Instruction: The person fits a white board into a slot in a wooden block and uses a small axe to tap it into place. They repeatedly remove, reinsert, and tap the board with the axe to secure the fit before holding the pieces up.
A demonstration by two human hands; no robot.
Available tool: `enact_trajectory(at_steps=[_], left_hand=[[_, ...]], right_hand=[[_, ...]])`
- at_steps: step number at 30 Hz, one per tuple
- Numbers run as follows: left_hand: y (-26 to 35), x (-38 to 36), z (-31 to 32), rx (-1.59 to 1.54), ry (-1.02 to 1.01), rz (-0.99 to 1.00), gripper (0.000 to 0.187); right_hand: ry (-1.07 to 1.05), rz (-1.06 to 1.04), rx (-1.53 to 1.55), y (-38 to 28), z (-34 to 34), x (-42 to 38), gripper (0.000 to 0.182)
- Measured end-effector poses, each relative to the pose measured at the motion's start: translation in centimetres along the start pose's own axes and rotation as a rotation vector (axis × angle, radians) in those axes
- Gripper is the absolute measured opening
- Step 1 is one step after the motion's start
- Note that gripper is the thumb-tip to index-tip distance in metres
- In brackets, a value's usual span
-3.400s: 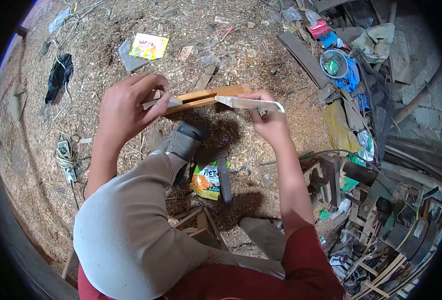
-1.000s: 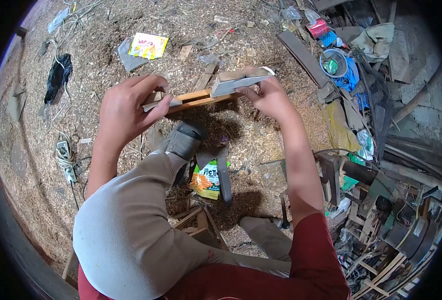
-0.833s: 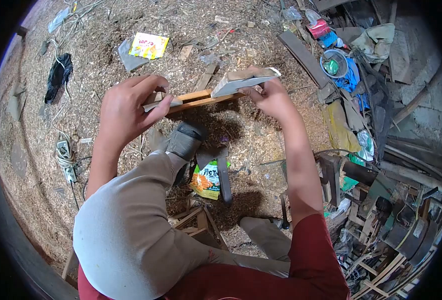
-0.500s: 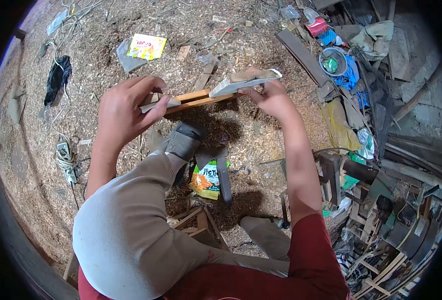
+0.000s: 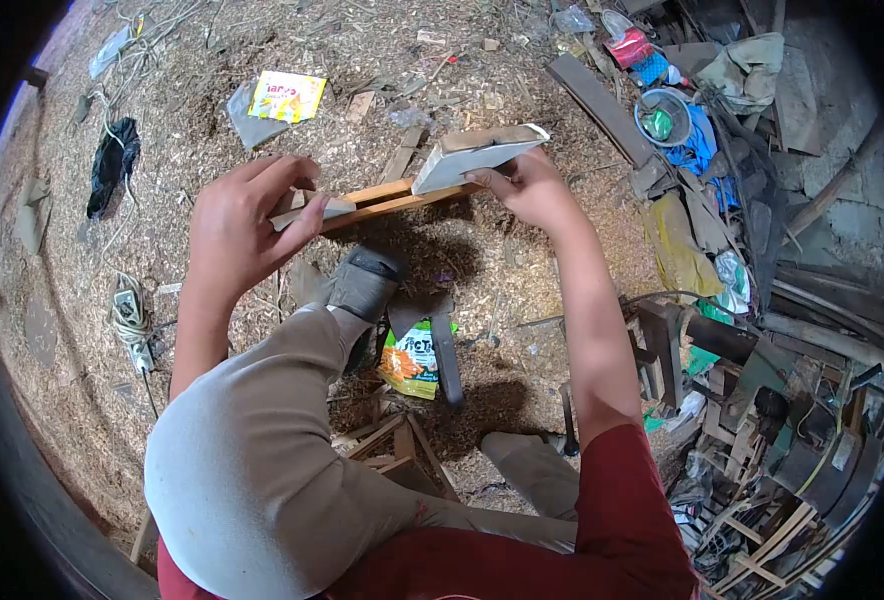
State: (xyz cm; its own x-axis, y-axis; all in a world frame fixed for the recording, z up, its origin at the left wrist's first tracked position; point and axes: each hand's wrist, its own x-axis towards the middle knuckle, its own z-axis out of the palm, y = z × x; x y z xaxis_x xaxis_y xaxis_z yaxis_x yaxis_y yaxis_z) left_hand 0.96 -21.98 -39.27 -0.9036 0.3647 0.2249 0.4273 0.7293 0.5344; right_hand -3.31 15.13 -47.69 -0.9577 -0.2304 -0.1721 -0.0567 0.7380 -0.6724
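Both hands hold a narrow wooden frame (image 5: 402,204) across in front of me. Two thin orange-brown slats run between its ends. A thick pale block (image 5: 482,158) forms the right end, its broad side tilted into view. At the left end a smaller pale piece (image 5: 334,208) shows beside my thumb. My left hand (image 5: 252,222) is closed around that end, with the thumb along the near side. My right hand (image 5: 530,190) grips under and behind the pale block, its thumb against the lower edge; the other fingers are partly hidden.
Wood shavings cover the ground (image 5: 522,290). My shoe (image 5: 362,285) is just below the frame, near a green snack packet (image 5: 414,360). A yellow-white wrapper (image 5: 287,97) lies beyond. To the right are a plank (image 5: 600,108), a bucket (image 5: 664,118) and piled scrap; a coiled cord (image 5: 130,315) lies left.
The frame and both hands have shifted slightly left. The right end block has tilted, showing more of its pale broad side. Both hands keep their hold.
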Motion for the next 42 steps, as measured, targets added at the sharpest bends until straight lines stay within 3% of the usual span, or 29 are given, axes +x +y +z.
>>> enact_trajectory(at_steps=[6,9,18,23,26,33,35,42], left_hand=[[0.1,0.0,-0.2,0.014,-0.018,-0.016,0.021],[0.1,0.0,-0.1,0.014,-0.022,-0.021,0.021],[-0.1,-0.1,-0.1,0.006,-0.034,-0.030,0.021],[-0.2,-0.1,-0.1,0.011,-0.030,-0.034,0.021],[-0.1,0.0,-0.3,0.018,-0.046,-0.051,0.021],[-0.1,0.0,-0.3,0.024,-0.048,-0.043,0.022],[-0.1,0.0,-0.2,0.026,-0.046,-0.040,0.022],[0.0,0.0,-0.1,0.018,-0.037,-0.030,0.022]], right_hand=[[0.019,-0.040,0.025,1.0,0.5,-0.1,0.043],[0.076,-0.160,-0.025,1.4,0.5,-0.1,0.044],[-0.062,-0.140,0.065,2.1,0.7,0.3,0.038],[-0.018,-0.001,0.273,2.8,1.4,0.2,0.037],[-0.039,0.032,0.247,2.1,0.7,-0.2,0.035],[-0.006,0.062,0.388,2.3,0.5,-0.8,0.035],[0.172,0.063,0.458,3.4,1.2,-0.8,0.039],[0.124,0.066,0.502,5.8,-1.3,-1.2,0.038]])
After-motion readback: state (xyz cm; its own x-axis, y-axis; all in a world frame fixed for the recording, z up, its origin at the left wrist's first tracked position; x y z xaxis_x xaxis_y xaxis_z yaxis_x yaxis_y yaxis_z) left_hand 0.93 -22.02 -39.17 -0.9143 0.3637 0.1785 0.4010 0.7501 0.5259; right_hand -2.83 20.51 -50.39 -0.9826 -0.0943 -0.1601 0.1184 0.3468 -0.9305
